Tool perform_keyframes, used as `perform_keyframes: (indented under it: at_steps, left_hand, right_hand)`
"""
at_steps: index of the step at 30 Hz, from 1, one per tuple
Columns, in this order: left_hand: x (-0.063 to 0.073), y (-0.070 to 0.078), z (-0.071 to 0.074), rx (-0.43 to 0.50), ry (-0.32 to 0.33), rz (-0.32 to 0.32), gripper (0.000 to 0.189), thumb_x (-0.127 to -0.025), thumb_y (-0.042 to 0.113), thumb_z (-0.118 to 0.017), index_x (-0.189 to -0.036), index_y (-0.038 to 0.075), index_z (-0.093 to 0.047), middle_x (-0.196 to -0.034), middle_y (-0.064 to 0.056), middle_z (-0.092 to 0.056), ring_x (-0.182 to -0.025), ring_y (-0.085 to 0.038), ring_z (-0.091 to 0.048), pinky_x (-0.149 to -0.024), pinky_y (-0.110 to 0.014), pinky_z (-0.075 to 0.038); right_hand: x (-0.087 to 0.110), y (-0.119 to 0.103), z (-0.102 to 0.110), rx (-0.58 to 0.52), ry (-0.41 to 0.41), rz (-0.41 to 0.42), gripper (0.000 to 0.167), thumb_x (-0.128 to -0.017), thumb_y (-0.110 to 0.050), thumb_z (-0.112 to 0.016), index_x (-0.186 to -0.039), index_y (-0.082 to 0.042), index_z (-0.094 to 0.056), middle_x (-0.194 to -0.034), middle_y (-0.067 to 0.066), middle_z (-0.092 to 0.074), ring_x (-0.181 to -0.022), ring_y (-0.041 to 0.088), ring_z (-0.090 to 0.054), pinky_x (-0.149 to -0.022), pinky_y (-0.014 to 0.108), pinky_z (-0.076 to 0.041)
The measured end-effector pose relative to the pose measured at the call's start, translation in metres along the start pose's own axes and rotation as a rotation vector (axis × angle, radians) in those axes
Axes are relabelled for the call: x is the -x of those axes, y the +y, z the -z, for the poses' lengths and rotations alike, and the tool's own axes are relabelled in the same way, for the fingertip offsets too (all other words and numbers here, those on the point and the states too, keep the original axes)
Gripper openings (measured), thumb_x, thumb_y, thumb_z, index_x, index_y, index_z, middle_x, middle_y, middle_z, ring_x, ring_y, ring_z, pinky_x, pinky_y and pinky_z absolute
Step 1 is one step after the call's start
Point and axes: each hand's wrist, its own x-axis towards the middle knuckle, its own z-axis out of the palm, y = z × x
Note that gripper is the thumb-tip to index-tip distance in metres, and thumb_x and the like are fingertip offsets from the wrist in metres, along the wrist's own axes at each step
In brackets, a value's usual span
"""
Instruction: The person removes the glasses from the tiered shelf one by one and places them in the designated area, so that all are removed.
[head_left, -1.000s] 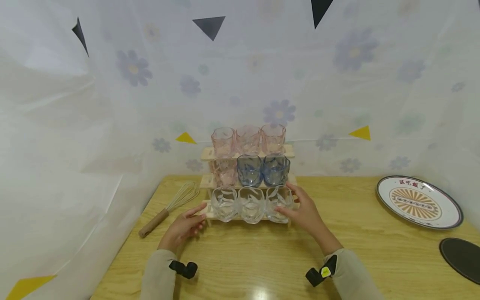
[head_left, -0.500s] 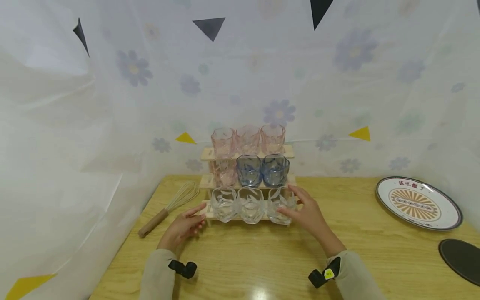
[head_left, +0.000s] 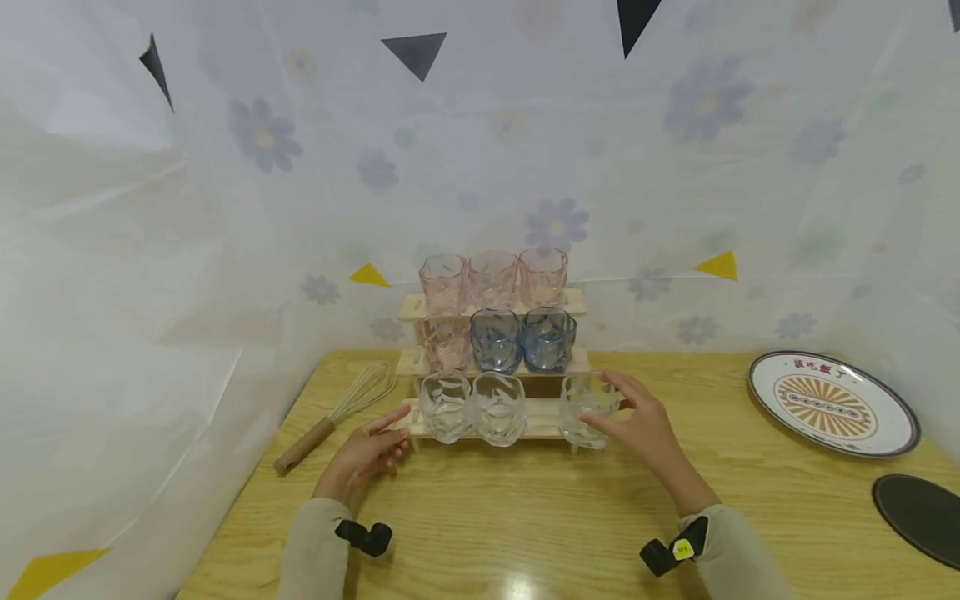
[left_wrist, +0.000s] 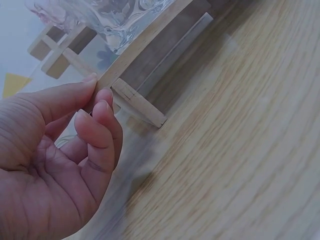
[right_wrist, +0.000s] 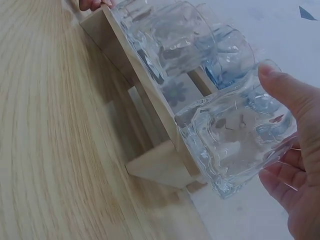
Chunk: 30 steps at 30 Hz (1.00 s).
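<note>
A three-step wooden rack [head_left: 543, 417] stands on the table with glasses on every step. My left hand [head_left: 367, 454] pinches the left end of its lowest step, thumb on top and fingertips at the edge in the left wrist view. My right hand [head_left: 647, 429] holds a clear glass [right_wrist: 237, 132] between thumb and fingers, at the right end of that step. The glass is upright and overlaps the step's end in the head view. Two more clear glasses, a middle one [head_left: 499, 410] and a left one [head_left: 446, 407], stand side by side on the same step.
Two blue glasses [head_left: 497, 342] and a pink glass [head_left: 447, 343] fill the middle step; three pink glasses [head_left: 492, 279] stand on top. A whisk [head_left: 333, 417] lies left. A patterned plate [head_left: 828, 404] and a dark round mat [head_left: 922, 517] are at the right.
My right hand has moved right with the clear glass, opening a gap between it and the middle clear glass. My left hand has stayed on the rack's end.
</note>
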Motion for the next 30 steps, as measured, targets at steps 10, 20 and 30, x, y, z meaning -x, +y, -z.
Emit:
perform_keyframes:
  at_steps: [10, 20, 30]
  left_hand:
    - [0.0, -0.001, 0.001, -0.002, 0.002, 0.0, 0.057, -0.092, 0.008, -0.062, -0.144, 0.008, -0.041, -0.074, 0.002, -0.065, -0.061, -0.005, -0.055, -0.049, -0.018, -0.043]
    - [-0.003, -0.001, 0.002, 0.013, -0.001, 0.006, 0.057, -0.091, 0.008, -0.063, -0.144, 0.01, -0.041, -0.074, 0.001, -0.066, -0.06, -0.005, -0.055, -0.049, -0.018, -0.043]
    - [-0.002, 0.0, 0.001, 0.005, 0.014, 0.012, 0.056, -0.091, 0.009, -0.063, -0.143, 0.011, -0.043, -0.074, 0.001, -0.066, -0.06, -0.006, -0.055, -0.049, -0.019, -0.042]
  right_hand:
    - [0.003, 0.011, 0.022, 0.023, 0.013, -0.055, 0.067, -0.077, -0.019, -0.08, -0.134, 0.0, -0.051, -0.128, 0.017, -0.054, -0.108, 0.029, -0.051, -0.084, 0.036, -0.046]
    - [-0.003, 0.036, 0.029, 0.029, 0.07, -0.171, 0.073, -0.08, -0.028, -0.077, -0.139, 0.001, -0.045, -0.133, 0.02, -0.049, -0.116, 0.033, -0.047, -0.091, 0.046, -0.044]
    - [-0.015, 0.062, 0.024, 0.033, 0.085, -0.16, 0.075, -0.081, -0.03, -0.077, -0.137, 0.006, -0.043, -0.13, 0.024, -0.048, -0.118, 0.039, -0.046, -0.092, 0.054, -0.042]
